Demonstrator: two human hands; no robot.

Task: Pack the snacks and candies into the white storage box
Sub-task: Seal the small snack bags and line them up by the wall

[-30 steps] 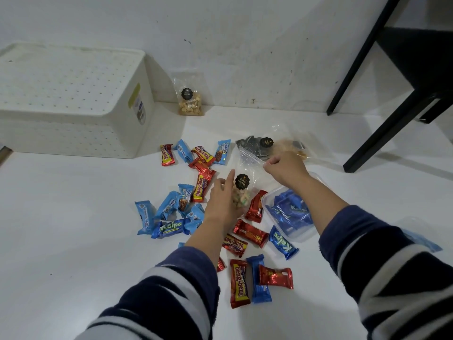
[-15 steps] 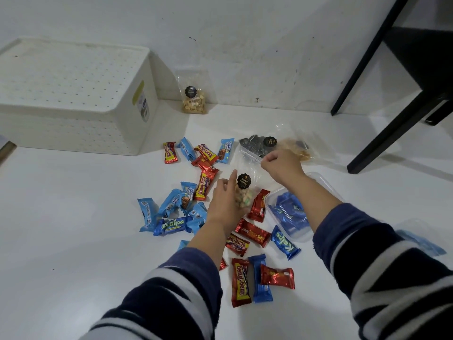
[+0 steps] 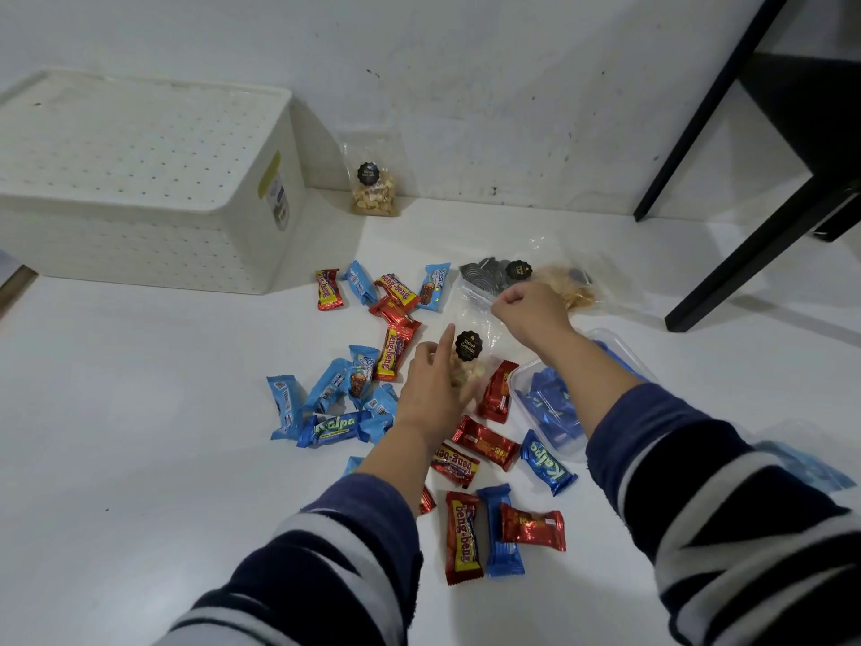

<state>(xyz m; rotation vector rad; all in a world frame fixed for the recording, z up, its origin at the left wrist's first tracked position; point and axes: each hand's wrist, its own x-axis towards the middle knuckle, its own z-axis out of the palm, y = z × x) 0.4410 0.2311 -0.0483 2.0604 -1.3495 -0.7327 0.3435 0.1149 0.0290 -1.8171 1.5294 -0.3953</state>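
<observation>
Centrally, the biscuit bag (image 3: pixel 470 354) stands among scattered candies: right hand (image 3: pixel 531 314) pinches its clear top edge, left hand (image 3: pixel 433 389) cups its base, index finger extended. Light, crinkly, brittle contents; best held by the top. Box (image 3: pixel 140 179) sits far left, lidded.

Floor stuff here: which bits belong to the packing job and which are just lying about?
Part of the job:
white storage box
clear biscuit bag, held by both hands
peanut bag
Beng-Beng bars
Kalpa bars

Just lying about:
black furniture legs
clear tub of blue packets
</observation>
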